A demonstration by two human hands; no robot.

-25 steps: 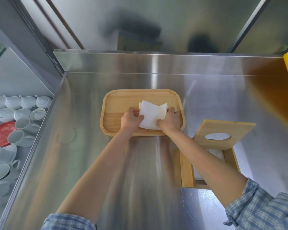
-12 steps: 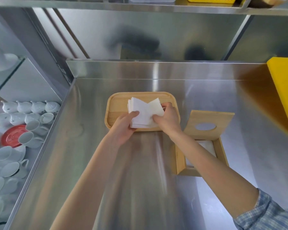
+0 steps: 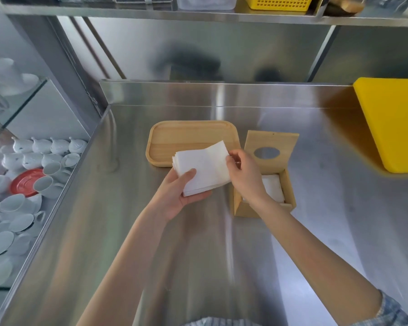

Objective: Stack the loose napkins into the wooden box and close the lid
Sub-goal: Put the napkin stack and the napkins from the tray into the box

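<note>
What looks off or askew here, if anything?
Only the napkin stack: it is fanned unevenly in the left hand, with the top sheet's corner lifted toward the right hand. The wooden box stands with its lid up. Nothing spilled or damaged.

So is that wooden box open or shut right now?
Open. The wooden box has its lid, the panel with the oval hole, standing raised at the back, and white napkins show inside.

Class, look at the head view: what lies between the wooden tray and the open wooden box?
Only bare steel counter lies between wooden tray and wooden box, in the head view.
</note>
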